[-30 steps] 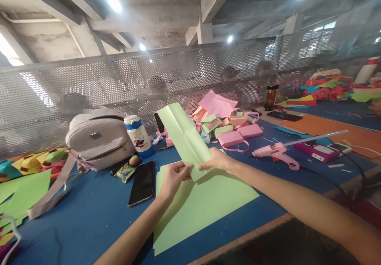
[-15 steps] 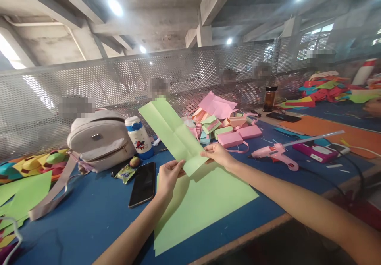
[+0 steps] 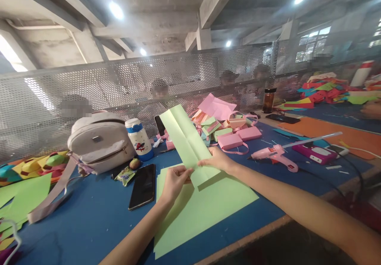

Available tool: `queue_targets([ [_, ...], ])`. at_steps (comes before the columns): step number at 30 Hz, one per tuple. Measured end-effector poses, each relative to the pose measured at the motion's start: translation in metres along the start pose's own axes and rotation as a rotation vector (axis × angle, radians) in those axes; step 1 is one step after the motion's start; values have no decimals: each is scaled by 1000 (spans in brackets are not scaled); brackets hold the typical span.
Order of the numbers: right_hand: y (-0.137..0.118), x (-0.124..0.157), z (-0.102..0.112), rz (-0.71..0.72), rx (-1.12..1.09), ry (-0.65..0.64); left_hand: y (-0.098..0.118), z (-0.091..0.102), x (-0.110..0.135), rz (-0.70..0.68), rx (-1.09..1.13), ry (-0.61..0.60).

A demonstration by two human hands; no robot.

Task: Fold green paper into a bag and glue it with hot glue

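A creased strip of light green paper (image 3: 186, 138) is held up at a slant between my hands. My left hand (image 3: 175, 181) pinches its lower left edge. On the other side, my right hand (image 3: 216, 159) grips the paper's right edge, thumb on top and the other fingers partly hidden behind it. Under both hands lie larger flat sheets of green paper (image 3: 205, 217), stacked slightly askew on the blue tabletop. A black phone (image 3: 143, 186) rests just left of the sheets.
Behind the strip is a heap of pink and green folded paper pieces (image 3: 230, 138). To the right lies a pink glue gun (image 3: 274, 155) with a cable, near a purple box (image 3: 315, 153). A white bag (image 3: 98, 142) and a bottle (image 3: 139, 138) stand at the left, before a perforated metal screen (image 3: 119, 86).
The green strip has moved down and right and leans more upright. My hands have come slightly lower and nearer each other, still holding it.
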State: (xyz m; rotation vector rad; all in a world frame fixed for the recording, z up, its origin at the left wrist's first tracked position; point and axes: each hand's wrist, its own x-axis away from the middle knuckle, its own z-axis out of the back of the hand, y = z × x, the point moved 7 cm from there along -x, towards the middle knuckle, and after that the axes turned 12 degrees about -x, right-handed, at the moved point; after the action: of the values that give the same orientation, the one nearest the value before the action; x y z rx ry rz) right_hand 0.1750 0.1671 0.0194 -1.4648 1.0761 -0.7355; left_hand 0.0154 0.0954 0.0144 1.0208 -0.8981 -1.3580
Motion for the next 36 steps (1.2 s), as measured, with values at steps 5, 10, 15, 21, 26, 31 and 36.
queue_targets([
  [5,0,0,5,-3,-75,59,0,-6,0,15,-55,-47],
  [10,0,-7,18,30,-152,125,-5,-3,-4,13,-97,-45],
  [15,0,-10,18,4,-203,94,-5,-6,-1,-22,-144,-69],
  [21,6,0,7,-59,-208,20,1,-20,6,-53,-210,-170],
  [26,6,-6,17,-38,-271,85,4,-21,6,-51,-261,-211],
  [31,-2,-10,26,-11,-316,114,7,-19,7,-49,-298,-253],
  [36,-11,-15,39,67,-340,174,8,-19,8,-29,-310,-277],
])
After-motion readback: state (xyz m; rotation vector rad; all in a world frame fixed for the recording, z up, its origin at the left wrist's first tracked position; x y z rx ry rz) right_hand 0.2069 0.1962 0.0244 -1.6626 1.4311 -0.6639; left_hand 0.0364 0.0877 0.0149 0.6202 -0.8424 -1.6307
